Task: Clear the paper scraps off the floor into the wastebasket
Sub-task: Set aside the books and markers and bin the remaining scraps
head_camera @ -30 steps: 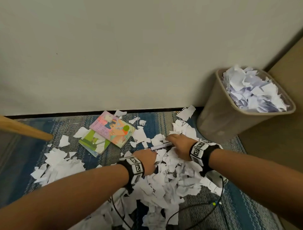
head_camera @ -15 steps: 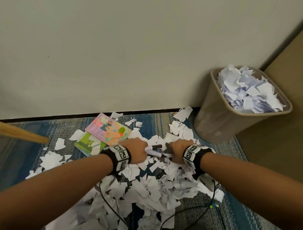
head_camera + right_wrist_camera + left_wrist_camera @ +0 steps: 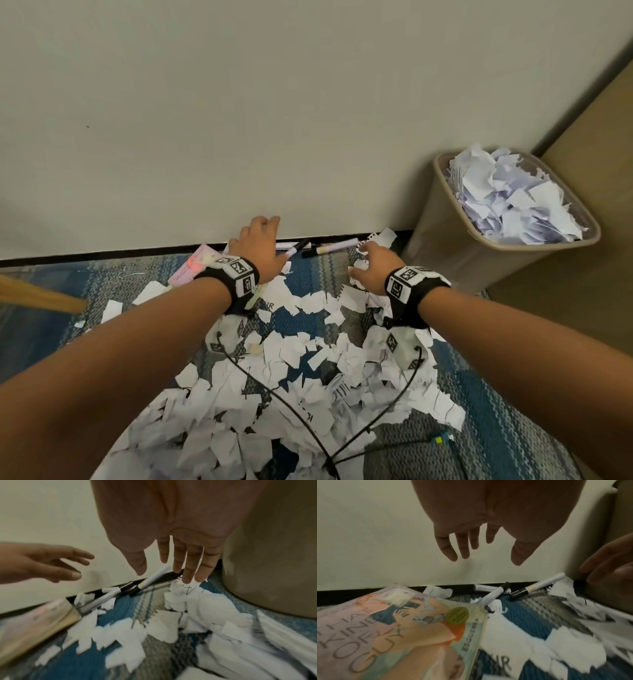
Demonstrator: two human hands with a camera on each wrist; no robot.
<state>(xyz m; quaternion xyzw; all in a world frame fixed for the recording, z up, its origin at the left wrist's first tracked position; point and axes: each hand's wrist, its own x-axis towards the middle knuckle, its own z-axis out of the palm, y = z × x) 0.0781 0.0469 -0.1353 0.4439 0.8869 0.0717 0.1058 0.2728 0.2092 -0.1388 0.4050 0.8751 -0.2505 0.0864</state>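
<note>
White paper scraps (image 3: 298, 383) lie in a wide heap on the blue and grey rug, also seen as scraps (image 3: 197, 609) below my right hand. The tan wastebasket (image 3: 455, 246) stands at the right by the wall, heaped with torn paper. My left hand (image 3: 262, 240) hovers near the baseboard with fingers spread and nothing in it; the left wrist view shows the left hand (image 3: 481, 547) empty. My right hand (image 3: 371, 265) is open too, and its fingertips (image 3: 190, 577) reach down to the top of a scrap. Markers (image 3: 334, 247) lie loose between the hands by the wall.
A pink illustrated book (image 3: 399, 628) lies on the rug under my left wrist, against the wall. A wooden leg (image 3: 41, 296) slants in from the left. Black cables (image 3: 363, 428) run over the scraps near me. A brown panel (image 3: 582, 205) stands behind the basket.
Both hands held a marker over the heap. They have moved forward to the wall and opened, and the markers now lie by the baseboard.
</note>
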